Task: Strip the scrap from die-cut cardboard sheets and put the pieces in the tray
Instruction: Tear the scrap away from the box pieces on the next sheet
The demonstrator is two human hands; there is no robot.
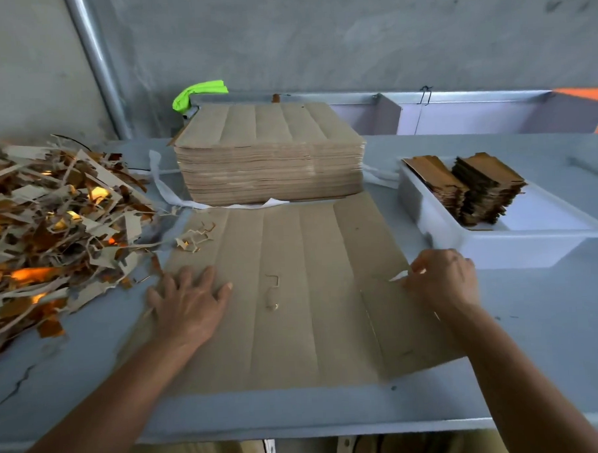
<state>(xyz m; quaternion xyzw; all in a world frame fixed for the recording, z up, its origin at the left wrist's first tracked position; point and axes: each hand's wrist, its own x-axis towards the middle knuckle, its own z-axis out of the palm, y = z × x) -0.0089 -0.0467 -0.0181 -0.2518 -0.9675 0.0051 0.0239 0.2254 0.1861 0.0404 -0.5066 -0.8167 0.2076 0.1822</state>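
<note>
Left hand: the left hand [187,299] lies flat with fingers spread, pressing on the cardboard sheet [287,295].
Right hand: the right hand [442,276] has fingers curled, pinching the sheet's right edge.
Sheet: flat on the grey table [536,346], in front of the stack of sheets [270,159].
Tray: the white tray [497,245] sits to the right, holding stacked pieces [474,188].
Scrap: a scrap pile [51,230] lies at the left.

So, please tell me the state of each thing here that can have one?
Left hand: open, pressing flat on the sheet.
Right hand: pinching the sheet's right edge.
Sheet: flat, right strip partly separated.
Tray: partly filled.
Stack: untouched.
Scrap pile: heaped.
</note>
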